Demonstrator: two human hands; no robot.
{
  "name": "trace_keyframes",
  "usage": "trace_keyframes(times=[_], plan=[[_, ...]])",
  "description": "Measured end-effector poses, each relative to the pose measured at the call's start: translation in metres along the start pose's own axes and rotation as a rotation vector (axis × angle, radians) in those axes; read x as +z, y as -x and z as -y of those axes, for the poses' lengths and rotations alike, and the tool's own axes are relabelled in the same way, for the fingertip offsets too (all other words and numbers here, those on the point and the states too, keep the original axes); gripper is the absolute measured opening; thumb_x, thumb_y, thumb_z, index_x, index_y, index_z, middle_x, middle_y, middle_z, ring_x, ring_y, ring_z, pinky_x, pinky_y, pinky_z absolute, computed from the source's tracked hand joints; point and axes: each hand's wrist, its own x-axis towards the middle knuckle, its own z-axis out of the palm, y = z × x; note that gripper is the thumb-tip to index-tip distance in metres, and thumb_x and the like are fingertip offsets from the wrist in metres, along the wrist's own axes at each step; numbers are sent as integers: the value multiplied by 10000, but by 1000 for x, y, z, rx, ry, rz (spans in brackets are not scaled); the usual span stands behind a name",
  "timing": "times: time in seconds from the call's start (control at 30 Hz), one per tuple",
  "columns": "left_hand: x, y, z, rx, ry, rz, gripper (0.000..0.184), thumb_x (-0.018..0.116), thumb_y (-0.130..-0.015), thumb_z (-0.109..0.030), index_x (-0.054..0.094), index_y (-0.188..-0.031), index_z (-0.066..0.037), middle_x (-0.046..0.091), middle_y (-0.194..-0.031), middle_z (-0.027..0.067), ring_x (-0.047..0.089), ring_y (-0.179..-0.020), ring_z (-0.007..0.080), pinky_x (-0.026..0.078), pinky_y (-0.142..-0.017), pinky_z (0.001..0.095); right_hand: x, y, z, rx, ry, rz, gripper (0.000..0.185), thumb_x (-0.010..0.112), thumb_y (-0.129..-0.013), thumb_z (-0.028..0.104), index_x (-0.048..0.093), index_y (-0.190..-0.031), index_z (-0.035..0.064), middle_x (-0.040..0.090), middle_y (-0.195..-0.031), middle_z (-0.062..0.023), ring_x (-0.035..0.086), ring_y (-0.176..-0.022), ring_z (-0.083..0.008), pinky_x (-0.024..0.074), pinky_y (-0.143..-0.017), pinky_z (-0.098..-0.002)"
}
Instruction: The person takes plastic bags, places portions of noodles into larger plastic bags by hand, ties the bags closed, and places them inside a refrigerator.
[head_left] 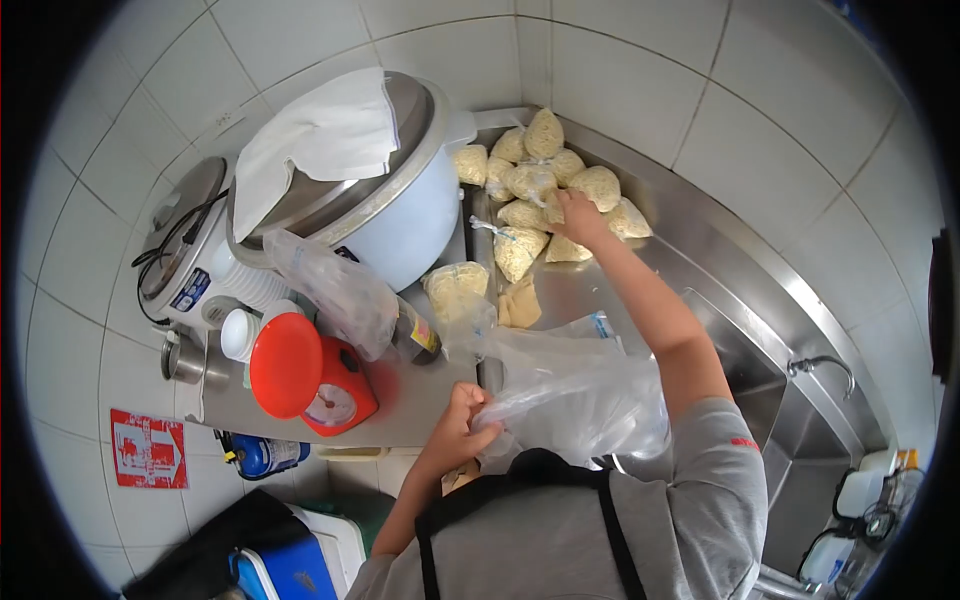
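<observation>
My left hand pinches the edge of a large clear plastic bag, which spreads across the counter in front of my body. Stretched forward, my right hand rests on the pile of tied bags filled with a pale yellow, crumbly food; its fingertips are partly hidden among them. One more filled bag lies apart, nearer to me on the left. Beside it is a small tan bag or cloth.
On the left stand a red kitchen scale, a large lidded pot under a white cloth, a smaller cooker, white cups and a dark bottle. A steel sink with a tap is at right.
</observation>
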Motion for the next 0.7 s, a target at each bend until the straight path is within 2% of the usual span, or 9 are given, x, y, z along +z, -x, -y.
trace_keyframes(times=[0.1, 0.2, 0.27, 0.33, 0.4, 0.47, 0.53, 0.6, 0.7], plan=[[-1, 0, 8, 93, -35, -29, 188, 516, -780, 33, 414, -918, -43, 468, -925, 52, 480, -920, 125, 387, -809, 250, 43, -23, -3, -49, 432, -55, 592, 673, -725, 236, 435, -1262, 161, 437, -1262, -161, 423, -1165, -326, 399, -910, -460], [3, 4, 13, 111, -164, -2, 118, 487, -800, -3, 519, -912, -19, 505, -927, 51, 481, -933, 130, 370, -829, 243, 39, -24, -6, 67, 345, -49, 538, 661, -722, 205, 467, -1219, 142, 492, -1202, -156, 471, -1098, -329, 424, -867, -442], [6, -3, 16, 61, -126, 4, 193, 472, -818, -24, 554, -992, -10, 532, -969, 62, 483, -969, 141, 369, -846, 247, 23, -13, -10, 169, -27, -218, 403, 654, -761, 184, 537, -1139, 112, 541, -1105, -140, 511, -1034, -308, 425, -859, -392], [7, -13, 26, -16, 56, 8, 309, 460, -837, -38, 549, -1131, -7, 559, -1046, 82, 485, -1027, 157, 375, -870, 259, -25, 21, 1, 311, -727, -313, 352, 621, -807, 148, 522, -1136, 74, 557, -1073, -104, 532, -992, -240, 437, -824, -321], [15, -28, 8, 11, 195, -76, 381, 488, -831, -36, 496, -1210, -5, 526, -1152, 103, 454, -1112, 172, 374, -905, 274, -72, 68, 9, 271, -1307, -206, 335, 599, -835, 151, 511, -1145, 57, 547, -1074, -60, 520, -986, -163, 424, -831, -297], [28, -45, -13, 58, 259, -136, 457, 509, -813, -24, 450, -1266, 3, 479, -1246, 111, 451, -1138, 174, 384, -910, 281, -124, 130, 29, 183, -1598, -173, 349, 601, -826, 127, 502, -1155, 63, 537, -1079, -33, 507, -994, -140, 417, -844, -283], [46, -61, -30, 118, 243, -166, 526, 523, -784, -2, 410, -1298, 16, 416, -1330, 106, 476, -1106, 163, 405, -884, 280, -140, 193, 27, 132, -1662, -157, 348, 601, -818, 101, 506, -1150, 62, 537, -1074, -35, 506, -989, -140, 410, -851, -282], [65, -75, -42, 116, 267, -84, 592, 543, -761, 33, 365, -1325, 11, 380, -1357, 105, 464, -1122, 156, 407, -887, 272, -157, 245, 39, -69, -1462, -50, 315, 586, -817, 65, 524, -1126, 53, 541, -1064, -33, 506, -997, -140, 406, -860, -283], [108, -69, -54, 124, 374, 54, 651, 557, -739, 78, 330, -1345, 6, 371, -1360, 104, 431, -1153, 140, 406, -900, 260, -171, 283, 76, 224, -1111, 29, 303, 624, -778, 42, 558, -1073, 30, 577, -993, -34, 535, -949, -142, 417, -828, -270]])
